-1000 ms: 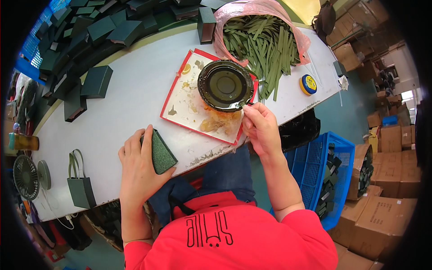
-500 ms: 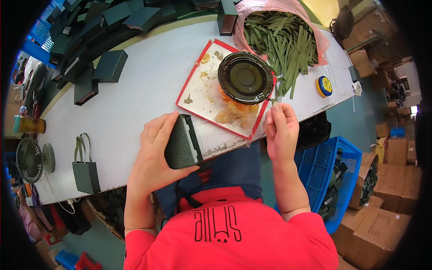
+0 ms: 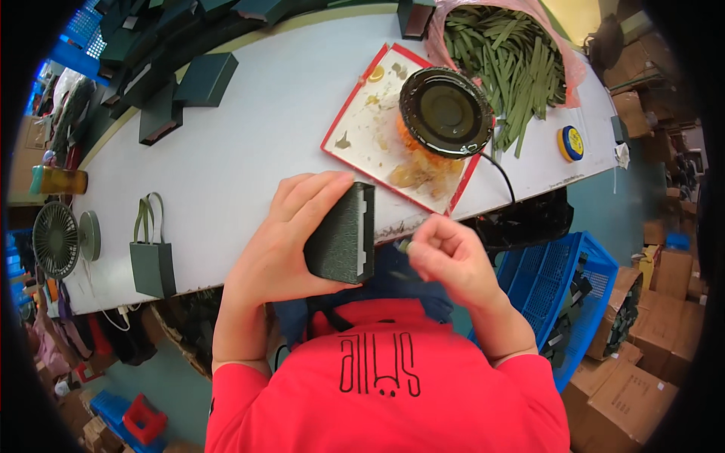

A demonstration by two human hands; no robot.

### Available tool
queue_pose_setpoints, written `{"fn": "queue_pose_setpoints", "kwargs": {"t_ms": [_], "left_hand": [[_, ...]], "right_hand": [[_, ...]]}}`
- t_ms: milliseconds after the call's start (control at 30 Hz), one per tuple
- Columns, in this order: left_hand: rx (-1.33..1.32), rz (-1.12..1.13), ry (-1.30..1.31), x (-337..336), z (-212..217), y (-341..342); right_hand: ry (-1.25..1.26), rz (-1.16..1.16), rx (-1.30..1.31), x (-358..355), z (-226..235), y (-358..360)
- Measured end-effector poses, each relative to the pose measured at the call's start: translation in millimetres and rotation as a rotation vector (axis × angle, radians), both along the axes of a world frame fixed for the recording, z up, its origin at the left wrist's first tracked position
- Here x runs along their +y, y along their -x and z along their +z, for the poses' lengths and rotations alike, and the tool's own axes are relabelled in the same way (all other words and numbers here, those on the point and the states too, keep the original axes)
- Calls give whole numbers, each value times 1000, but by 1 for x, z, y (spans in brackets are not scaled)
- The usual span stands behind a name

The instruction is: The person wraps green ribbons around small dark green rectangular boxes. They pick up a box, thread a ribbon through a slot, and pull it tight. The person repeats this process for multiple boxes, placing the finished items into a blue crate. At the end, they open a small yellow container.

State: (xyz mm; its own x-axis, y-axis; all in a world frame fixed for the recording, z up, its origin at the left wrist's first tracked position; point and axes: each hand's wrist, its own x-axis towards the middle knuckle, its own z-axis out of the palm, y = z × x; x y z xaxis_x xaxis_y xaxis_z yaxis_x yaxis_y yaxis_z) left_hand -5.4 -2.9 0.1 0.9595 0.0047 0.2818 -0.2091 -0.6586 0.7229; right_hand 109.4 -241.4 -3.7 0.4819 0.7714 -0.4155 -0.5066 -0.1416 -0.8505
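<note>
Both hands are close together at the near edge of the long white counter. The left hand is wrapped around a small dark green box with a rough skin. Its fingers curl over the top of the box and its palm sits behind the left side. The box stands on end, so its long side runs away from the person, toward the counter. A thin white strip runs along its right edge, and that edge faces the right hand. The right hand is just beside the box, not touching it. It is curled up, and its fingertips pinch something tiny and pale that I cannot make out.

Just past the hands lies a flat red-rimmed tray with sticky yellow stains. A round black pot sits on the tray's far right corner. Behind it is a pink bag full of long green strips. A small blue and yellow round tin lies to the right. Far to the left stands a little dark green paper bag with handles, well apart from the hands. More dark green boxes lie along the far left edge.
</note>
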Motion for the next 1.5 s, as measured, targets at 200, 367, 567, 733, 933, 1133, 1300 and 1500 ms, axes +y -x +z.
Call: {"fn": "queue_pose_setpoints", "kwargs": {"t_ms": [200,367,567,733,933,1133,1300,1500], "left_hand": [[-16,-73,17,1,-1,-1],[-9,-102,58,0,-2,-2],[6,-131,88,0,-2,-3],[22,-201,55,2,0,-5],[3,-196,-64,-7,-1,-5],[30,-131,-54,-4,-5,-3],[18,-114,-54,-4,-9,-1],[26,-134,-120,-8,-5,-3]], "right_hand": [[14,178,99,15,-4,13],[43,245,91,18,-4,12],[63,275,79,19,-3,11],[125,322,-249,18,-12,17],[203,384,-199,22,-10,17],[161,422,-5,18,-11,6],[119,326,-37,19,-14,10],[246,351,-208,28,-20,24]]}}
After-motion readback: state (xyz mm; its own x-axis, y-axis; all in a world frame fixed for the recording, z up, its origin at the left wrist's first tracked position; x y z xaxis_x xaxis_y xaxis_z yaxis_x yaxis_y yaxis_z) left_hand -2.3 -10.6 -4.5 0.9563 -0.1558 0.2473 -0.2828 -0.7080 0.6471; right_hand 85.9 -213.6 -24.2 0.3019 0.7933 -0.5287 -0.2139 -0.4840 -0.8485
